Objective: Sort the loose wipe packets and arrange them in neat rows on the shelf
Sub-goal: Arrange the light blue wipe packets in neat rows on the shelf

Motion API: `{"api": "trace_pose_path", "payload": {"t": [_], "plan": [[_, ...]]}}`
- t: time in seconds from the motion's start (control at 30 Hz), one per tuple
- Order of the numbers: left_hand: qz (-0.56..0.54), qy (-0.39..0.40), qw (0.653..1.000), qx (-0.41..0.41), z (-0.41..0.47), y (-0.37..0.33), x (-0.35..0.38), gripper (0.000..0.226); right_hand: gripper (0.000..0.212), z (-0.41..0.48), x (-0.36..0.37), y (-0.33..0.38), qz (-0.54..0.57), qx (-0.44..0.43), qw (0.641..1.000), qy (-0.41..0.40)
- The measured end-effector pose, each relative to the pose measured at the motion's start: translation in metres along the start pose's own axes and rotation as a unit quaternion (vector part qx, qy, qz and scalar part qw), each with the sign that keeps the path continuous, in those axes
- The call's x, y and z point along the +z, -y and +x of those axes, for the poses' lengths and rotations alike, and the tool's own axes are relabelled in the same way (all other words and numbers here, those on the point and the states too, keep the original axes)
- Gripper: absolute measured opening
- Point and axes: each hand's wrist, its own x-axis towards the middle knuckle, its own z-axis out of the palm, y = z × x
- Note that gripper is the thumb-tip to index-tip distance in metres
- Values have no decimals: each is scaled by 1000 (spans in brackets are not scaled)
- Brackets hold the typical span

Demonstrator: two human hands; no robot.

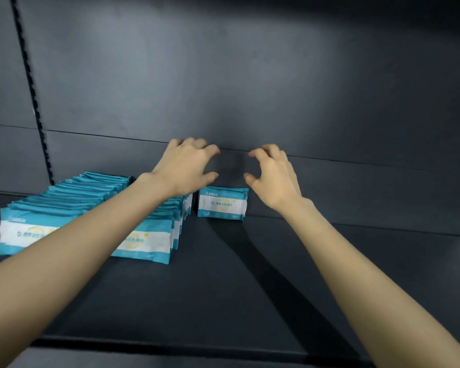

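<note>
Teal-and-white plastic wipe packet point(222, 203) upright, just below left hand point(186, 166) and right hand point(272, 176), both half-curled, empty. Risk: lone packet tips forward; left wrist clips neighbouring packet row point(149, 240).

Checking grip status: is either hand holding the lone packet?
No, the left hand and right hand hover above the lone packet, fingers spread, gripping nothing.

A dark shelf point(170, 301) bears two rows of wipe packets point(77, 192) and one separate packet point(222, 203).

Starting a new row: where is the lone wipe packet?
Head view, centre: the lone packet stands far back on the shelf, just right of the packet rows, below the left hand and right hand.
</note>
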Motion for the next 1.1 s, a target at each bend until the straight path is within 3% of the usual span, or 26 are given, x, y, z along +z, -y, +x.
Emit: {"api": "trace_pose_path", "payload": {"t": [0.3,0.4,0.6,0.83,0.97,1.1], "plan": [[-25,-188,980,-53,-175,-71,-65,52,46,-149,-78,53,71,-66,994,-56],[-28,-150,986,-74,-236,-89,-79,52,42,-205,-85,75,108,-69,989,-67],[1,-99,991,-92,-338,-93,-91,52,42,-288,-77,130,157,-82,984,-13],[-11,-62,985,-162,-473,-58,-65,47,41,-378,-13,201,205,-64,971,108],[-37,17,975,-218,-558,-21,-27,50,42,-435,52,253,220,-21,953,205],[-80,167,953,-241,-633,17,11,51,42,-489,120,309,223,44,929,293]]}}
